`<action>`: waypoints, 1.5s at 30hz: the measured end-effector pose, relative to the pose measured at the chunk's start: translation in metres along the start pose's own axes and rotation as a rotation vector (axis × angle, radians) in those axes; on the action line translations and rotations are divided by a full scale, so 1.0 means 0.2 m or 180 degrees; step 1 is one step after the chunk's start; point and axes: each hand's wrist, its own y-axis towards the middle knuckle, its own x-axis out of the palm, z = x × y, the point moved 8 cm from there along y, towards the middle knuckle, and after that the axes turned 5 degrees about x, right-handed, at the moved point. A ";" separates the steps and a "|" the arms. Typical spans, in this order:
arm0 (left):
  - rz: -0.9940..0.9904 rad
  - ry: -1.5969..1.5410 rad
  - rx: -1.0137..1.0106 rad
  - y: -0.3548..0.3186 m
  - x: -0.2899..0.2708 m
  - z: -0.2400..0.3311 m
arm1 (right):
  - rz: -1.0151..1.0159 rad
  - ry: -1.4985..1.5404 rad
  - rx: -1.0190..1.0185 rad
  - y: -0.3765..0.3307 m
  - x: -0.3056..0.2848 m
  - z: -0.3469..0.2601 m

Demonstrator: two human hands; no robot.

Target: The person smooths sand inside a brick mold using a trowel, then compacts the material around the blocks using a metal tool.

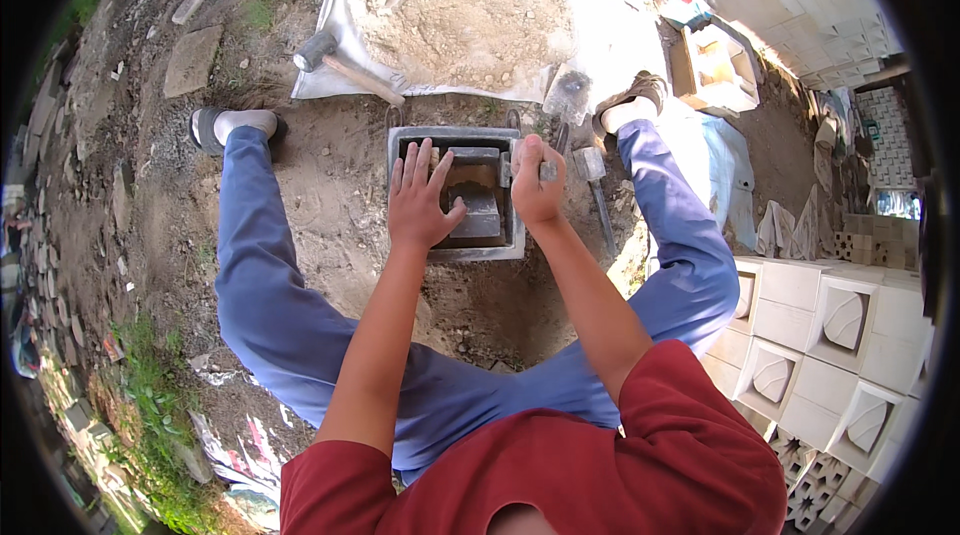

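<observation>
Blocks [477, 217] already sit inside the grey frame [480, 254], side gaps unfilled, under the spread left hand [421, 203]; right hand [538, 187] grips a grey piece [547, 172]; sand [465, 25] lies beyond.

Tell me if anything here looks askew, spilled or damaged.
Nothing looks clearly damaged around the grey box between the feet. The hammer looks askew, lying slantwise over the near edge of the white sheet. At lower left, crumpled white-and-red wrapping lies on the ground like litter.
</observation>
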 end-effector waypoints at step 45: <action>0.0203 0.0563 -0.0371 -0.33 -0.06 -0.01 | -0.1990 0.0777 0.0742 -0.29 0.11 -0.25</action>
